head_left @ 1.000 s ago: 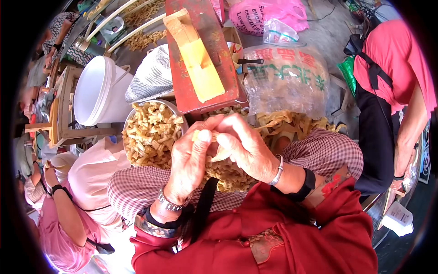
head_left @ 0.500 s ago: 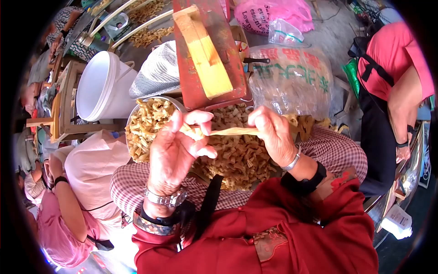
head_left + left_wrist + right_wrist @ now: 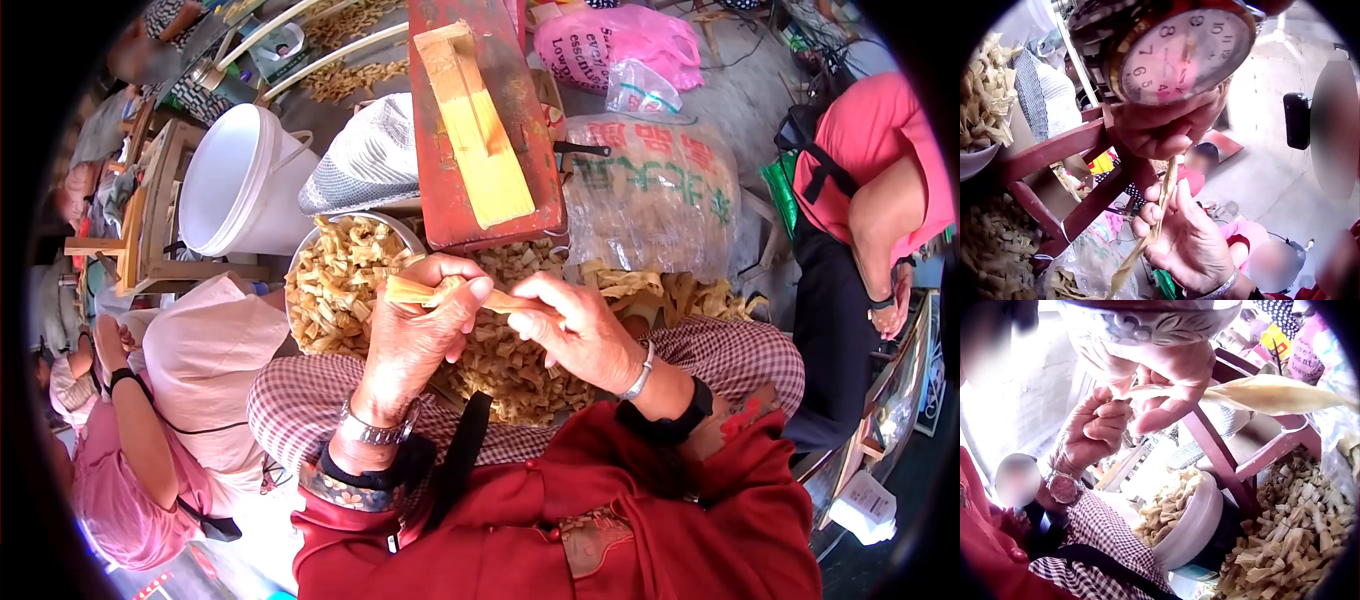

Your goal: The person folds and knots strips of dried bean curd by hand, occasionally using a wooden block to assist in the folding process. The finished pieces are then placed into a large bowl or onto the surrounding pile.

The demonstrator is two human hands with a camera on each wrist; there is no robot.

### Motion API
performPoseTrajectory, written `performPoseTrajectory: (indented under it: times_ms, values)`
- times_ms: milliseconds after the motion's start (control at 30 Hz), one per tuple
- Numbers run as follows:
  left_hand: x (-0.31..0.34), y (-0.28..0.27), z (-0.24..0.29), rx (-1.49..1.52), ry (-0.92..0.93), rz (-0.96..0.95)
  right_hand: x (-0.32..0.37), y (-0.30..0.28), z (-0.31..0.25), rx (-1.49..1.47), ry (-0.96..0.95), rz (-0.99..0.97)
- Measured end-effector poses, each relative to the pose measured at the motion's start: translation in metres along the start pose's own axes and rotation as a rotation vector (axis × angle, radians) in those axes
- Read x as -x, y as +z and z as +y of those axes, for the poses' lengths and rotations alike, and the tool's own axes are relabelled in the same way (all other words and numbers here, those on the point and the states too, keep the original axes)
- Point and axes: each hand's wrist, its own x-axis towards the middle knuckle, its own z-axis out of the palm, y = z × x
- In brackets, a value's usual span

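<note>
A long, twisted strip of dried, yellowish plant material (image 3: 505, 302) runs between both hands. My left hand (image 3: 415, 325) pinches it between thumb and fingers, and a flat yellow end sticks out on the left. With thumb and fingertips, my right hand (image 3: 590, 335) holds the strip a short way along. Past the right hand, the strip's wide tail (image 3: 1272, 394) hangs out in the right wrist view. Small knotted pieces (image 3: 520, 375) of the same stuff lie heaped under the hands. More knotted pieces (image 3: 340, 285) fill a round tub at the left.
A red wooden bench (image 3: 545, 200) stands ahead, bearing a yellow wooden block (image 3: 480, 150). Beside it are a white bucket (image 3: 225, 190) and a clear plastic sack (image 3: 655, 200). Loose strips (image 3: 690, 295) lie right of the heap. Other people sit on both sides.
The hands were close together, then drew apart with the strip stretched between them. Now they are nearer again, the left hand's back turned up. The head view has shifted slightly.
</note>
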Motion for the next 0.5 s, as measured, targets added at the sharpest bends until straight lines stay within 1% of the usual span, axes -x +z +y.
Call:
performPoseTrajectory:
  times_ms: [33, 133, 167, 200, 267, 300, 333, 367, 433, 467, 500]
  values:
    - [0.0, 0.002, 0.0, 0.002, 0.003, 0.019, -0.001, 0.002, -0.004, -0.028, -0.033, -0.002]
    - [-0.002, -0.011, 0.006, 0.2, 0.004, -0.008, -0.003, -0.007, -0.012, 0.139, -0.207, -0.067]
    - [-0.002, -0.015, 0.008, 0.271, 0.054, -0.045, -0.003, -0.013, -0.02, 0.135, -0.2, -0.058]
    - [-0.002, -0.017, 0.009, 0.301, 0.066, -0.04, -0.005, -0.021, -0.027, 0.098, -0.172, -0.078]
    - [-0.006, -0.019, 0.013, 0.359, 0.096, -0.042, -0.01, -0.028, -0.027, 0.21, -0.259, -0.052]
    - [-0.007, -0.016, 0.019, 0.355, 0.093, -0.013, -0.014, -0.032, -0.032, 0.218, -0.269, -0.042]
    - [-0.009, -0.016, 0.023, 0.349, 0.138, -0.033, -0.019, -0.037, -0.039, 0.23, -0.277, -0.031]
    - [-0.014, -0.016, 0.029, 0.345, 0.182, -0.053, -0.026, -0.041, -0.045, 0.305, -0.363, 0.005]
    - [-0.025, -0.015, 0.043, 0.307, 0.271, -0.085, -0.043, -0.048, -0.056, 0.385, -0.414, 0.087]
    - [-0.029, -0.012, 0.055, 0.189, 0.29, -0.046, -0.053, -0.053, -0.06, 0.432, -0.456, 0.127]
    - [-0.036, -0.008, 0.065, 0.149, 0.309, -0.003, -0.064, -0.057, -0.062, 0.459, -0.507, 0.181]
